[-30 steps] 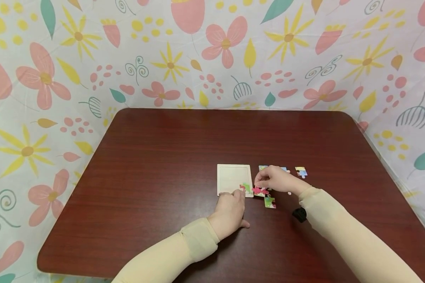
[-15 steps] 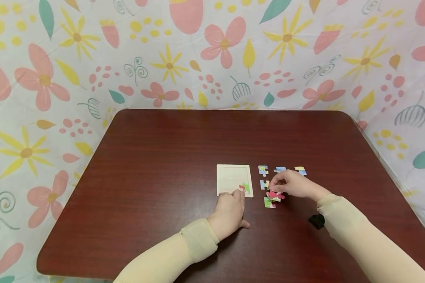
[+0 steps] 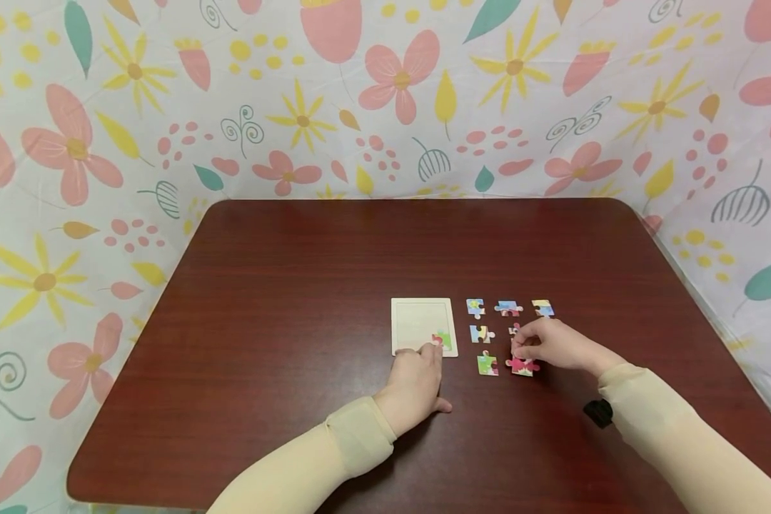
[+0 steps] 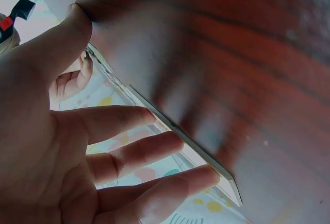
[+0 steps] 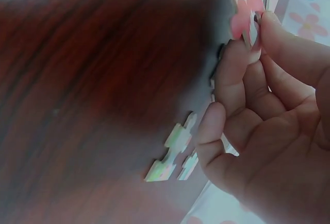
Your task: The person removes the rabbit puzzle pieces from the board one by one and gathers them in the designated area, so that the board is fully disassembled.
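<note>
In the head view, my right hand pinches a pink-red jigsaw piece between thumb and forefinger, low at the near row of loose pieces. The right wrist view shows this jigsaw piece tilted at the fingertips. My left hand rests its extended fingers on the near edge of a pale square puzzle tray. Inside the tray's near right corner lies a green and red jigsaw piece. The left wrist view has the fingers along the tray edge, with the thumb spread away.
Several loose jigsaw pieces lie in rows right of the tray, among them a green piece, a blue and yellow piece and a blue piece. One piece is partly behind my right hand. A patterned cloth hangs behind the table.
My right hand has carried the pink-red piece from beside the tray's right edge rightward to the right of the green piece. The left hand has stayed on the tray.
</note>
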